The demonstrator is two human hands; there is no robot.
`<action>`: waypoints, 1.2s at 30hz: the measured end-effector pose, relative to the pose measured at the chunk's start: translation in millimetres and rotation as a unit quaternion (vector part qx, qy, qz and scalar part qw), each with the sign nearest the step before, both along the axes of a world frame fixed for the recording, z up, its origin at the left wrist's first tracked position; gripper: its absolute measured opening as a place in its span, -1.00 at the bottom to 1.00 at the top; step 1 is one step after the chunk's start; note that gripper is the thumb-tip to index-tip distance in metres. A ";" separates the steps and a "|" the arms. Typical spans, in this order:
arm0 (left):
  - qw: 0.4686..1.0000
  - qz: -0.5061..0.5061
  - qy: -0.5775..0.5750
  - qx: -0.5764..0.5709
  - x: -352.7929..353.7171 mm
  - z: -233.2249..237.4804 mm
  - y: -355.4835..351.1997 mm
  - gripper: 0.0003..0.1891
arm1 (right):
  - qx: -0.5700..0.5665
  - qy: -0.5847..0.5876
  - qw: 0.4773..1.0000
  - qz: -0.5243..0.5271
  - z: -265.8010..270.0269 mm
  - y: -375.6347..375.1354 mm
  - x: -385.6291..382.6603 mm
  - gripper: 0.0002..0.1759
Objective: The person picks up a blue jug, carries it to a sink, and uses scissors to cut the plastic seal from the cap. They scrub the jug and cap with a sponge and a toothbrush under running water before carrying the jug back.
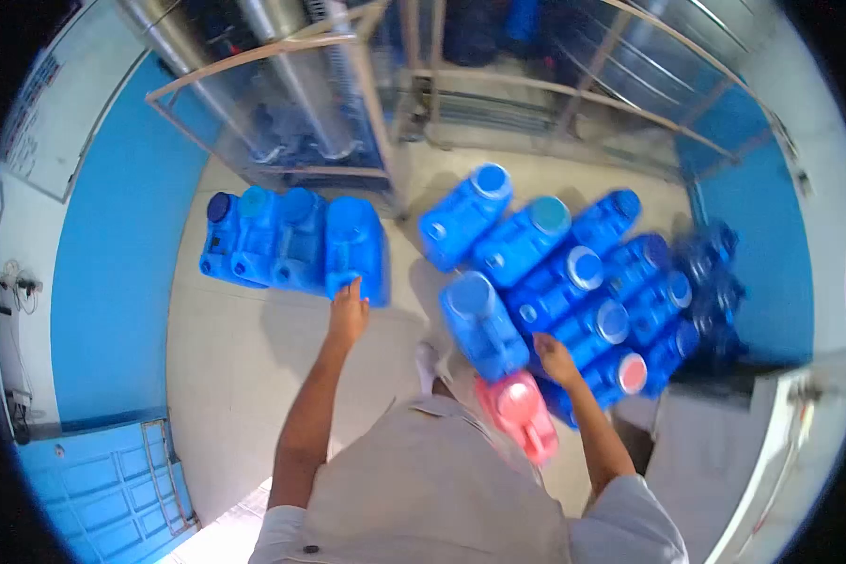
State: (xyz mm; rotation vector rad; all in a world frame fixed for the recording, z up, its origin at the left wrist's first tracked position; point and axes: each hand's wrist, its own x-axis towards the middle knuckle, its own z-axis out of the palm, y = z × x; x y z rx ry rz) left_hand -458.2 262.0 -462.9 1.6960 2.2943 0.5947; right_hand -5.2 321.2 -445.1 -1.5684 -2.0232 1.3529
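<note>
My left hand reaches forward, with its fingers stretched out over the near end of a blue water jug. That jug stands upright at the right end of a short row of blue jugs. On the other side, my right hand is curled closed beside a blue jug with a pale blue cap. Whether its fingers hold anything does not show. Close to my feet stands a pink jug, just in front of that blue one.
Several more blue jugs crowd the floor to the right, with dark containers beside the wall. Metal-framed racks with steel cylinders stand ahead. A blue door is at lower left, and a white cabinet at lower right.
</note>
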 end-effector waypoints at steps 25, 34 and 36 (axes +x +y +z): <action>0.878 -0.327 -0.331 -0.113 880.2 -22.4 54.5 -0.76 | 0.250 -0.301 0.899 -0.199 275.6 -146.9 734.5 -0.53; 0.955 -0.192 -0.198 -0.108 1034.0 -221.8 127.6 -0.42 | 0.234 -0.291 0.922 -0.101 252.1 -113.4 800.9 -0.46; 0.906 -0.171 -0.191 -0.336 1035.1 -207.3 144.0 -0.43 | 0.227 -0.290 0.925 -0.094 251.2 -113.2 803.0 -0.46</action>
